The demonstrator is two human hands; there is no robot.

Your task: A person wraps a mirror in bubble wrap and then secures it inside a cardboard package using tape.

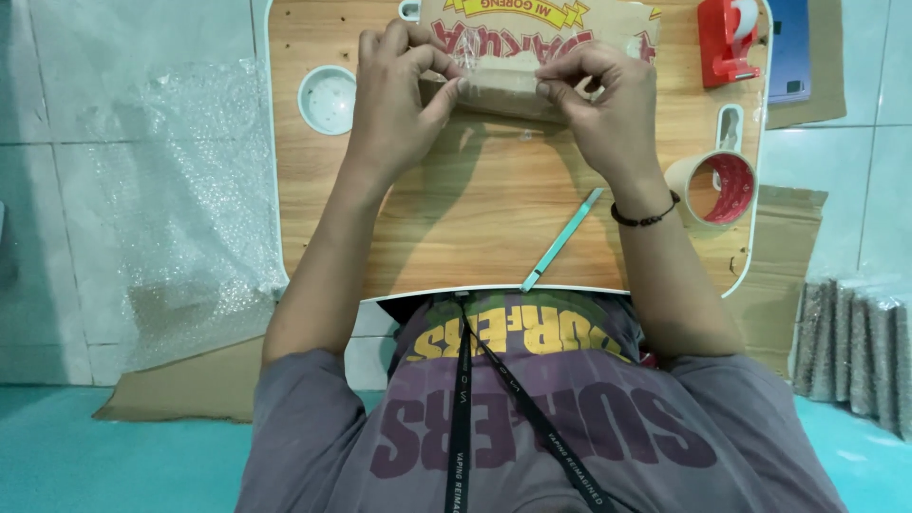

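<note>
A small brown cardboard-wrapped packet (499, 90) lies near the far edge of a small wooden lap table (475, 218). My left hand (394, 95) grips its left end, fingers curled over the top. My right hand (603, 100) pinches its right end; a dark bracelet is on that wrist. Behind the packet lies a flat piece of printed cardboard (608, 24). A teal utility knife (560, 239) lies on the table by my right forearm.
A roll of tape with a red core (712, 187) sits at the table's right edge, a red tape dispenser (727, 40) at the far right corner. A round cup recess (327, 99) is at left. Bubble wrap (180, 190) and cardboard (190, 385) lie on the floor at left.
</note>
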